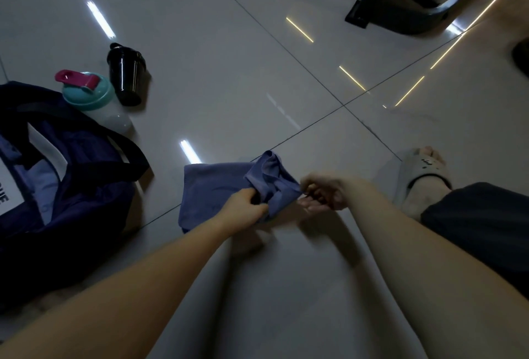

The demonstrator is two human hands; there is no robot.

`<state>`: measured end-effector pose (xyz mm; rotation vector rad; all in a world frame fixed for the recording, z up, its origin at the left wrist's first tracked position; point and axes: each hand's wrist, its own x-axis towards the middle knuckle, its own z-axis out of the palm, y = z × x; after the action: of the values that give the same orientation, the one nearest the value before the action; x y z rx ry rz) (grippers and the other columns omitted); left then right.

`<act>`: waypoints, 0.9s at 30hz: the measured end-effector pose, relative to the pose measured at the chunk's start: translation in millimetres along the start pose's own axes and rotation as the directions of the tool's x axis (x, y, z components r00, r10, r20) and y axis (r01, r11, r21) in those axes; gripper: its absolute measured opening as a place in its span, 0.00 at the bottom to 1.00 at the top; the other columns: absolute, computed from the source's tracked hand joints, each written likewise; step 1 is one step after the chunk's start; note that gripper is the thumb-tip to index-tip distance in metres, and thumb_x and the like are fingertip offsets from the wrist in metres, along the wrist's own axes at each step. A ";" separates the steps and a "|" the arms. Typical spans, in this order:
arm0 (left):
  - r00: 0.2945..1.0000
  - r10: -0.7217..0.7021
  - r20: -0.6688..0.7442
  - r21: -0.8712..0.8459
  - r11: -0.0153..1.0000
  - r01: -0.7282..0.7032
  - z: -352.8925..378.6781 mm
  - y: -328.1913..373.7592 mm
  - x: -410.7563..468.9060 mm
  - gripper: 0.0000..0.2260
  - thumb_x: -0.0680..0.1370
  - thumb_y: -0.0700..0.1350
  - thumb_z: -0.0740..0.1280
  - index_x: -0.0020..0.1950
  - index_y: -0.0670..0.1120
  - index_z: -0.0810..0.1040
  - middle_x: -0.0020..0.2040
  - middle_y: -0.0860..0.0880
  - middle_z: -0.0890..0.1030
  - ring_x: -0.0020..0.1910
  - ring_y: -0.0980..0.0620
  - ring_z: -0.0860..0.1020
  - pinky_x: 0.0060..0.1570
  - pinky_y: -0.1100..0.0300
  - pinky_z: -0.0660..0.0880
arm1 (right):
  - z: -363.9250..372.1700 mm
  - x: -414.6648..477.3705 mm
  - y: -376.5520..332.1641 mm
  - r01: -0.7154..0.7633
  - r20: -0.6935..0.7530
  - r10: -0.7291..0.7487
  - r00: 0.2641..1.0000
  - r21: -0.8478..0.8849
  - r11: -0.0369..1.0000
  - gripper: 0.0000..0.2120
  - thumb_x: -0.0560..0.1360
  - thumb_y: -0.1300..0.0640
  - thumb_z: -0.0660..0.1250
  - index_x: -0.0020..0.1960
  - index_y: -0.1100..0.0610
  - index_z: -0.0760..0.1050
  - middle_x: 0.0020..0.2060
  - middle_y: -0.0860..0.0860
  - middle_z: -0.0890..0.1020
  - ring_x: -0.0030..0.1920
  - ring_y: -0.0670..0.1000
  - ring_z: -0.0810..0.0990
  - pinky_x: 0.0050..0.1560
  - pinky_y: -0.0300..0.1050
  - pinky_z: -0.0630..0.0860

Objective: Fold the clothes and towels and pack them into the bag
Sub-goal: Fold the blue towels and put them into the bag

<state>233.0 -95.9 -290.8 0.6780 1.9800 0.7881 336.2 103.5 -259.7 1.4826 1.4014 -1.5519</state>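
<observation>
Your left hand (246, 205) grips the blue cloth (211, 189), with the fingers curled round a bunched, raised fold near its right end. The rest of the cloth lies flat on the tiled floor (229, 72), directly in front of you. Your right hand (320, 194) sits at the cloth's right edge with curled fingers. It is blurred, so you cannot tell whether it pinches the fabric. The open navy bag (94, 187) stands to the left, near the cloth but apart from it. Behind the bag stand a teal-lidded shaker bottle (91, 98) and a black shaker bottle (127, 75).
</observation>
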 end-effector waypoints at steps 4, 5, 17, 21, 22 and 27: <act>0.985 0.175 0.005 0.355 0.920 -0.165 18.9 -0.6 -6.9 0.05 0.76 0.51 0.66 0.43 0.53 0.71 0.47 0.48 0.77 0.43 0.46 0.76 0.39 0.54 0.72 | -4.8 7.5 26.3 -0.003 -0.085 0.003 0.996 -0.005 1.000 0.05 0.76 0.65 0.63 0.42 0.65 0.75 0.32 0.59 0.82 0.33 0.53 0.82 0.31 0.44 0.82; 0.981 0.196 -0.013 0.407 0.897 -0.174 23.9 -2.4 -7.6 0.05 0.78 0.53 0.65 0.51 0.53 0.75 0.51 0.48 0.78 0.46 0.45 0.77 0.44 0.51 0.75 | -2.2 9.9 31.8 0.042 -0.109 -0.043 0.993 -0.014 0.999 0.04 0.75 0.67 0.63 0.43 0.66 0.75 0.33 0.61 0.81 0.34 0.55 0.82 0.31 0.46 0.82; 0.971 0.233 0.051 0.770 0.610 -0.186 51.4 -9.2 2.2 0.25 0.77 0.60 0.68 0.69 0.50 0.70 0.65 0.44 0.69 0.61 0.42 0.70 0.55 0.47 0.76 | 12.9 27.3 46.4 0.232 -0.247 -0.249 0.936 -0.096 0.968 0.05 0.76 0.67 0.66 0.41 0.64 0.73 0.30 0.60 0.74 0.24 0.54 0.72 0.25 0.44 0.71; 0.958 0.280 0.067 0.820 0.531 -0.213 55.1 -20.5 1.8 0.27 0.78 0.62 0.64 0.73 0.51 0.66 0.68 0.43 0.66 0.64 0.41 0.67 0.59 0.47 0.73 | 6.6 31.9 48.5 0.165 -0.251 -0.281 0.926 -0.400 0.902 0.09 0.74 0.62 0.71 0.38 0.63 0.73 0.33 0.61 0.75 0.28 0.55 0.75 0.30 0.44 0.73; 0.952 0.300 0.064 0.814 0.536 -0.224 53.6 -23.4 2.4 0.26 0.79 0.63 0.62 0.72 0.51 0.67 0.67 0.44 0.67 0.63 0.42 0.68 0.58 0.48 0.73 | 6.1 31.0 49.1 0.114 -0.321 -0.313 0.894 -0.513 0.851 0.08 0.74 0.59 0.70 0.41 0.62 0.73 0.38 0.61 0.77 0.36 0.57 0.78 0.37 0.45 0.74; 0.871 0.461 -0.172 0.734 0.649 -0.199 31.6 -36.4 10.9 0.15 0.78 0.55 0.64 0.59 0.48 0.78 0.57 0.45 0.75 0.55 0.42 0.75 0.49 0.50 0.70 | 14.4 26.7 33.8 0.149 -0.456 -0.613 0.645 -0.712 0.686 0.16 0.78 0.56 0.62 0.63 0.59 0.73 0.62 0.58 0.75 0.59 0.62 0.77 0.52 0.50 0.72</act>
<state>249.7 -103.5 -336.7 1.4847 2.5407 0.3326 356.1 87.1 -297.1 1.3704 2.5322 -0.5521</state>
